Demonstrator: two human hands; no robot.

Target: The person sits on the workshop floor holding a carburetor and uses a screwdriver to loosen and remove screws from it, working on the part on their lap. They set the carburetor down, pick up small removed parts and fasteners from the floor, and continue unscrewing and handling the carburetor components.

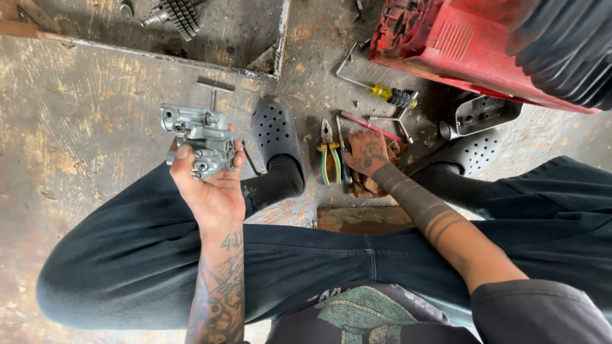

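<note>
— Two hands in my view. How is each one set?

— My left hand [213, 181] is raised above my left knee, palm up, fingers and thumb clamped around a grey cast-metal carburettor [199, 140]. It sits off the floor, held clear of everything else.

— And the other?

— My right hand [366, 153] is down at the concrete floor [83, 114] between my two feet, fingers curled onto a slim dark tool [343, 153]. I cannot tell whether they have fully closed on it.

— What lies around that hand?

— Just beside it, toward my left foot, are pliers with green and yellow grips [328, 156]. Past the fingertips lies a thin pink rod [370, 126], then a screwdriver with a yellow and black handle [395, 97] farther out. Under the wrist is a reddish scrap [376, 185].

— Anything larger?

— Black perforated clogs [275, 130] are on my feet. A red machine housing [459, 44] fills the far right corner of the floor, with a grey metal cover [484, 114] lying against it.
</note>
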